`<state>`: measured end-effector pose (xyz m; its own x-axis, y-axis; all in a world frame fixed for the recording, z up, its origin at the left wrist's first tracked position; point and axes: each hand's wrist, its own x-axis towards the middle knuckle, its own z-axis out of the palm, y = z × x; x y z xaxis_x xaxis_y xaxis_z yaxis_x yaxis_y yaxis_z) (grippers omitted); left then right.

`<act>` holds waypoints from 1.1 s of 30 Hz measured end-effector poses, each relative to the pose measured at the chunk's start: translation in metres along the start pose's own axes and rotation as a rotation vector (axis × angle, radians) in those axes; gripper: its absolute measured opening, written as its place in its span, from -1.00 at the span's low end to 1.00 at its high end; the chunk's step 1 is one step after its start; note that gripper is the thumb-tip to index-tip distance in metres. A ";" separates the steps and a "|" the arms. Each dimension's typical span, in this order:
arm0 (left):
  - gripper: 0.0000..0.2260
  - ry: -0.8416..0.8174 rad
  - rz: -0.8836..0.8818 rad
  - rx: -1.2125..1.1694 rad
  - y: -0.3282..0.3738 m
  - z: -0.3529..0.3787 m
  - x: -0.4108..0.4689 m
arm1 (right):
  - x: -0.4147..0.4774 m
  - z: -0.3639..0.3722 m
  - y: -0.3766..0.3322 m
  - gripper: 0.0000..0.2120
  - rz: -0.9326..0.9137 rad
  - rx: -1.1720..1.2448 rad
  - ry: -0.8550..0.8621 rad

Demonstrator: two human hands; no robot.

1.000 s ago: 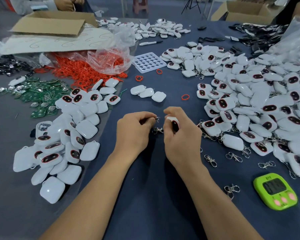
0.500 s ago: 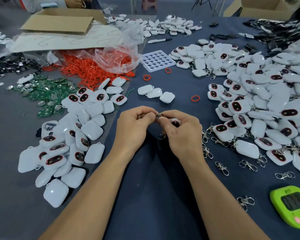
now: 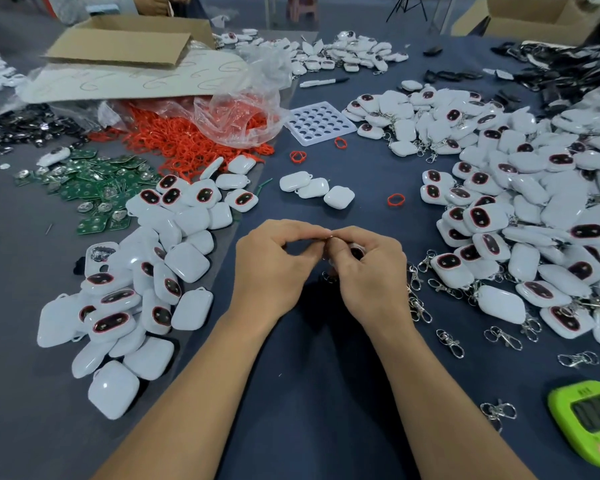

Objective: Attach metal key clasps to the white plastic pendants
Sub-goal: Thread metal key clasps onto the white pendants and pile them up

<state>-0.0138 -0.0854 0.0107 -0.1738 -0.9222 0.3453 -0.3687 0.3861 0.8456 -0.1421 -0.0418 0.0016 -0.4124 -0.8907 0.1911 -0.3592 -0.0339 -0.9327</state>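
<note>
My left hand (image 3: 274,268) and my right hand (image 3: 371,271) meet fingertip to fingertip above the dark cloth. The right hand grips a white pendant (image 3: 356,251) with a dark oval window, mostly hidden by its fingers. The left thumb and forefinger pinch the ring of a metal key clasp (image 3: 329,238) at the pendant's loop; the clasp's lower part (image 3: 327,276) hangs below the hands. A pile of white pendants (image 3: 146,282) lies to the left. A larger pile (image 3: 520,216), several with clasps fitted, lies to the right. Loose clasps (image 3: 449,342) lie near my right wrist.
A green timer (image 3: 593,422) sits at the bottom right. Orange rings (image 3: 187,143) spill from a plastic bag, beside green circuit boards (image 3: 94,188). A white hole tray (image 3: 319,123), three pendants (image 3: 316,188), cardboard boxes (image 3: 125,46) and another person's hand (image 3: 160,3) are farther back.
The hands closed together, fingertips now touching at the pendant's loop, and moved slightly up the table. The view shifted, so the timer slid toward the right edge.
</note>
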 end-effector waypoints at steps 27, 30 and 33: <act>-0.81 -0.090 -0.078 0.040 0.001 0.001 0.004 | -0.003 -0.004 0.000 -0.79 0.026 0.038 0.085; -0.83 -0.066 -0.109 0.011 0.000 0.003 0.003 | -0.003 -0.004 0.000 -0.79 0.024 0.027 0.074; -0.84 -0.065 -0.147 -0.026 -0.002 0.004 0.003 | -0.003 -0.002 -0.001 -0.76 0.021 -0.004 0.073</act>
<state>-0.0174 -0.0890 0.0088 -0.1784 -0.9653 0.1908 -0.3711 0.2456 0.8955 -0.1427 -0.0378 0.0024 -0.4798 -0.8559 0.1931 -0.3530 -0.0131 -0.9355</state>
